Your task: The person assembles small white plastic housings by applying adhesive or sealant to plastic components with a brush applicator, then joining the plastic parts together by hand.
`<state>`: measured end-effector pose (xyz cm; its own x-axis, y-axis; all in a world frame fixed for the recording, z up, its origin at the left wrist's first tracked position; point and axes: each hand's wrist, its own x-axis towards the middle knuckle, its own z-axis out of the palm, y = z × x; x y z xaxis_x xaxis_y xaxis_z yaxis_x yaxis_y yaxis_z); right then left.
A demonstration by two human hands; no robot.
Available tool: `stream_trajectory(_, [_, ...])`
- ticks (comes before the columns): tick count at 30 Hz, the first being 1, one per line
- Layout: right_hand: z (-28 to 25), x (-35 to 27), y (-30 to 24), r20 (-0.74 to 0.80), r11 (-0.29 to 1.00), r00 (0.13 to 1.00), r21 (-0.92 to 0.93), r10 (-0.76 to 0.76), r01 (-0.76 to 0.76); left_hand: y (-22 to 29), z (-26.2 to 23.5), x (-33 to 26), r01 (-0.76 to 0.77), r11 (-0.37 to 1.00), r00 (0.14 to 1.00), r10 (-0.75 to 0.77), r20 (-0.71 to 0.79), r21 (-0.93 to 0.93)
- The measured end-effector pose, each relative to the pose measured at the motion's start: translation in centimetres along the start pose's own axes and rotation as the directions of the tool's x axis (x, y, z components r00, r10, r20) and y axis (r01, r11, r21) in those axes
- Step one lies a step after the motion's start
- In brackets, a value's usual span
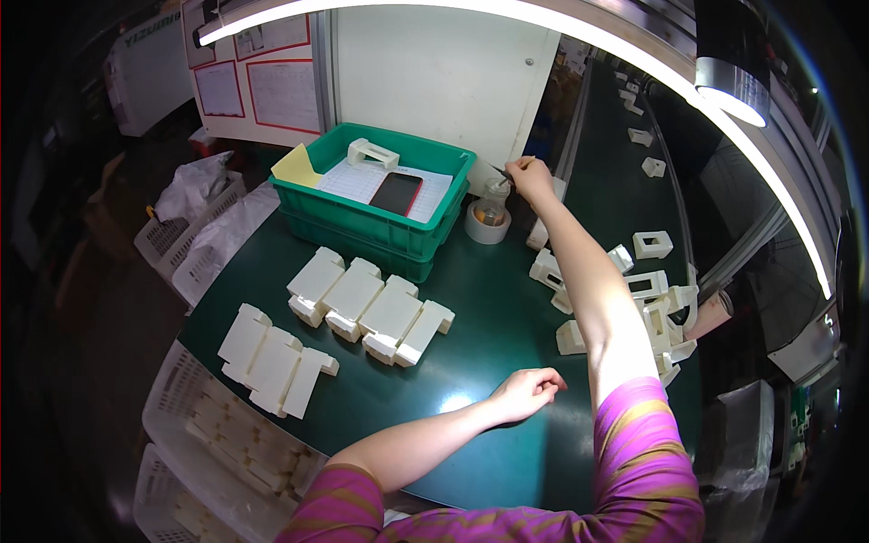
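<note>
green tabletop (pixel 489 335) under both my hands. my right hand (pixel 529 176) is stretched far forward, fingers pinched shut on a thin stick or brush (pixel 503 181) whose tip sits at a small bottle (pixel 491 204) standing inside a roll of tape (pixel 487 223), just right of the green crate (pixel 398 235). my left hand (pixel 528 393) rests near me on the bare surface, fingers loosely curled, holding nothing. two rows of cream plastic parts (pixel 367 306) lie to its left; more cream parts (pixel 654 299) cluster beside my right forearm.
</note>
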<state>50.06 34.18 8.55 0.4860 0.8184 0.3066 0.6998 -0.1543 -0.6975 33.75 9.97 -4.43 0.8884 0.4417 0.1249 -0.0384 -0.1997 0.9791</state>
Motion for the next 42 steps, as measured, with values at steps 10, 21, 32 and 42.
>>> stream_trajectory(10, [-4.4,-2.6,1.7,0.142,0.988,0.982,0.106,-0.128,0.114,0.0,0.5,0.2,0.041,0.990,0.999,-0.037,0.034,-0.133])
stream_trajectory(21, [-13.5,-17.9,5.1,-0.001,0.908,0.962,0.328,-0.275,0.260,-0.2,0.2,-0.2,0.111,0.963,0.994,-0.105,0.038,-0.247])
stream_trajectory(32, [-14.9,-24.8,13.7,0.116,0.555,0.870,-0.728,-0.479,0.402,0.1,0.3,-0.1,0.028,0.963,0.997,-0.047,-0.063,-0.269])
stream_trajectory(42, [-21.1,-27.9,8.3,-0.182,0.649,0.721,-0.616,-0.669,0.447,0.3,0.2,-0.6,0.048,0.962,0.991,-0.079,-0.107,-0.268])
